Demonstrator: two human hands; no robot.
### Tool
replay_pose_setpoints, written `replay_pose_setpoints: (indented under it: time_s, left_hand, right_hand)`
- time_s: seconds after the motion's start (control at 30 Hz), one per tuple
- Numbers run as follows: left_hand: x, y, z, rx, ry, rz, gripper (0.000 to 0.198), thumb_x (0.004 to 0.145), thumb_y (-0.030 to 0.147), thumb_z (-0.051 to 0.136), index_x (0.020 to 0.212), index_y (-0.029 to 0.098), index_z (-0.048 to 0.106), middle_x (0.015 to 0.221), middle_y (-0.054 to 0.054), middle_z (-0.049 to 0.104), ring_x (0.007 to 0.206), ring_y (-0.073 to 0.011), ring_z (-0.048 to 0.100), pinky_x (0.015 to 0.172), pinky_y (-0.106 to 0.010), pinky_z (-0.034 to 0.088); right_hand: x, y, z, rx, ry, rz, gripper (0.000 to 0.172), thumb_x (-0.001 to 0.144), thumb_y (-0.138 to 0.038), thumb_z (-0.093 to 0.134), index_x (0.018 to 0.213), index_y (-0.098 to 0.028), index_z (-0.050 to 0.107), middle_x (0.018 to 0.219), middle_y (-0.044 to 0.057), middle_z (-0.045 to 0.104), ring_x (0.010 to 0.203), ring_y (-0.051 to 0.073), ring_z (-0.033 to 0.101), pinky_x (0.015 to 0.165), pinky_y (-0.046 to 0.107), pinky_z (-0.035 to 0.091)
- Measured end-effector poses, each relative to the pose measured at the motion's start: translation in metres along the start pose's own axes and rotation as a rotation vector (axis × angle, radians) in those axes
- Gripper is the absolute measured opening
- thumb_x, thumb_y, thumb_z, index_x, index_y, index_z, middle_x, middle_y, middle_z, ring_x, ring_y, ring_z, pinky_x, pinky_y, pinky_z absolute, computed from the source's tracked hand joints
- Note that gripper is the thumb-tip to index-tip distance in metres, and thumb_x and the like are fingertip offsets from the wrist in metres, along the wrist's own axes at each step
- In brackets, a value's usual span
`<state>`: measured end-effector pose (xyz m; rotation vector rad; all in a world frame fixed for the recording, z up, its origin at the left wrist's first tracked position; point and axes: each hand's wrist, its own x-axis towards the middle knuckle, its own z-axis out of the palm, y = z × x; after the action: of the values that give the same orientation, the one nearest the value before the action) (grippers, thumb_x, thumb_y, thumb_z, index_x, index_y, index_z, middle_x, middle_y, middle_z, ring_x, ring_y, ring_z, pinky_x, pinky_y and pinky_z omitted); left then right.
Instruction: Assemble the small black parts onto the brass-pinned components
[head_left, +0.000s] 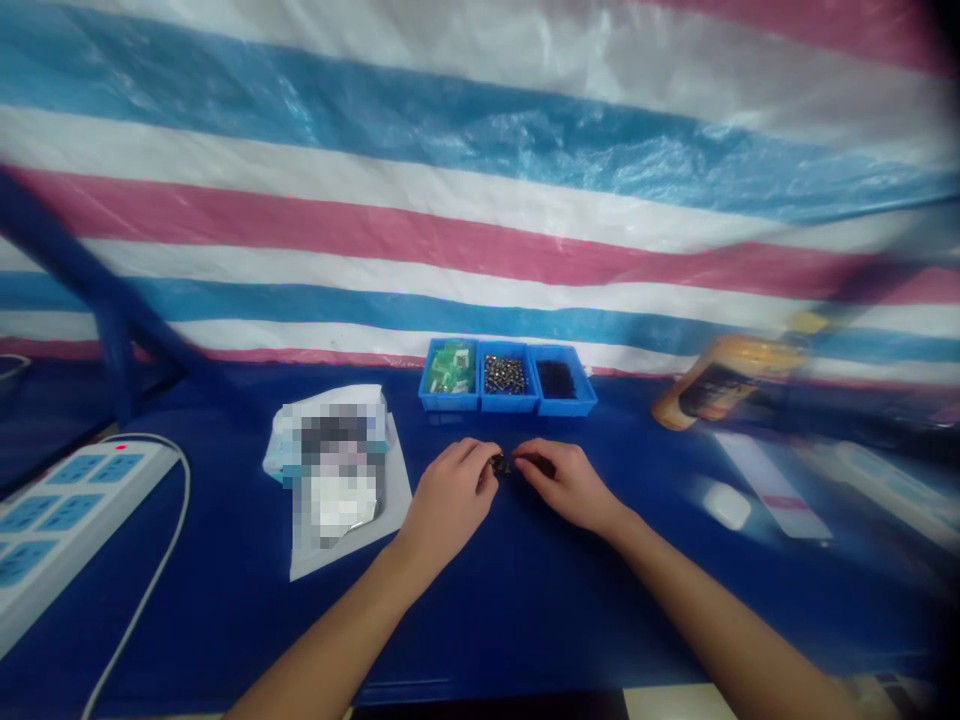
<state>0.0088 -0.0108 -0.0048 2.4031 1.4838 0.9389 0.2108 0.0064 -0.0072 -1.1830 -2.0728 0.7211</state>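
Note:
My left hand (448, 495) and my right hand (568, 483) meet at the middle of the blue table (480, 600), fingers curled. Between their fingertips sits a small black part (501, 465), pinched from both sides. Just behind the hands stand three small blue bins in a row: the left bin (449, 373) holds green pieces, the middle bin (506, 376) holds small silvery parts, and the right bin (561, 380) holds small black parts.
A white power strip (60, 510) with a lit red switch and its cable lies at the left. A blurred paper bundle (337, 475) sits left of my hands. At the right lie an orange bottle (720, 385) and white items. A striped tarp (480, 180) hangs behind.

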Motion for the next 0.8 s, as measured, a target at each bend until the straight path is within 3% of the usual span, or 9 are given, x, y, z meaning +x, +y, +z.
replay_pose_setpoints:
  time_s: [0.17, 0.3, 0.63, 0.8]
  left_hand:
    - [-0.002, 0.004, 0.003, -0.135, 0.070, 0.142, 0.035, 0.085, 0.005, 0.053, 0.113, 0.023, 0.062, 0.104, -0.003, 0.067, 0.094, -0.0175, 0.065, 0.085, -0.032, 0.054]
    - [-0.005, 0.006, 0.002, -0.175, 0.080, 0.209, 0.039, 0.087, 0.004, 0.053, 0.119, 0.025, 0.060, 0.107, -0.003, 0.067, 0.097, -0.0162, 0.065, 0.087, -0.031, 0.055]
    - [-0.002, 0.008, 0.000, -0.182, 0.117, 0.153, 0.018, 0.092, 0.017, 0.056, 0.107, 0.023, 0.064, 0.104, -0.005, 0.068, 0.096, -0.0169, 0.065, 0.087, -0.032, 0.054]
    - [-0.001, 0.006, -0.001, -0.209, 0.127, 0.090, 0.013, 0.093, 0.018, 0.056, 0.101, 0.023, 0.065, 0.101, -0.001, 0.071, 0.095, -0.0149, 0.068, 0.087, -0.030, 0.054]
  right_hand:
    - [-0.002, -0.011, 0.000, 0.027, -0.025, -0.020, 0.026, 0.096, -0.035, 0.054, 0.079, -0.019, 0.063, 0.070, -0.001, 0.062, 0.063, 0.013, 0.055, 0.060, 0.025, 0.040]
    - [-0.003, -0.015, 0.001, 0.034, -0.049, -0.053, 0.028, 0.098, -0.035, 0.052, 0.077, -0.019, 0.060, 0.071, 0.000, 0.060, 0.065, 0.014, 0.055, 0.062, 0.026, 0.041]
    - [-0.001, -0.012, 0.000, 0.184, 0.010, -0.029, 0.024, 0.097, -0.037, 0.053, 0.086, -0.020, 0.065, 0.082, 0.003, 0.065, 0.075, 0.016, 0.060, 0.071, 0.028, 0.046]
    - [-0.002, -0.008, -0.001, 0.261, 0.034, 0.018, 0.021, 0.093, -0.039, 0.059, 0.091, -0.020, 0.070, 0.083, 0.003, 0.066, 0.070, 0.015, 0.058, 0.064, 0.027, 0.045]
